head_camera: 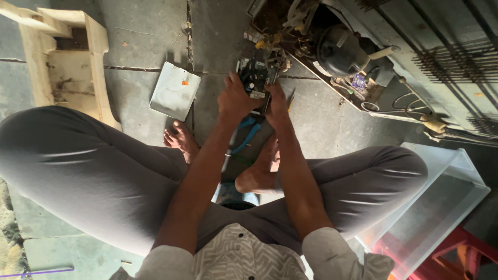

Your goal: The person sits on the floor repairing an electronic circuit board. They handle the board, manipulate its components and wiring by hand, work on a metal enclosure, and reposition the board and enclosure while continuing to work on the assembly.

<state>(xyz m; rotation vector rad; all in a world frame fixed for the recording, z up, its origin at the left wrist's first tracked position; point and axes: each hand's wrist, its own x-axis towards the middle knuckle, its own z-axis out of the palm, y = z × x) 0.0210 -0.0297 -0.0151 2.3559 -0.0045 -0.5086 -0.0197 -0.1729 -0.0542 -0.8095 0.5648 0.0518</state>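
Nearest on the right, a clear plastic bin [456,179] is lying tilted and hollow against a red plastic stool [456,249], while pliers with blue handles [248,132] are lying on the grey concrete floor [145,36] between the person's bare feet. Beyond them, the left hand [236,101] and right hand [277,106] are both gripping a small dark circuit board [257,78] crowded with components, fingers clamped on its edges, just above the floor at centre. Farther right, an opened appliance's back [373,57] is showing a round black compressor [337,49] and wiring, with a flat white metal plate [175,91] and a pale foam block [67,62] lying at left.
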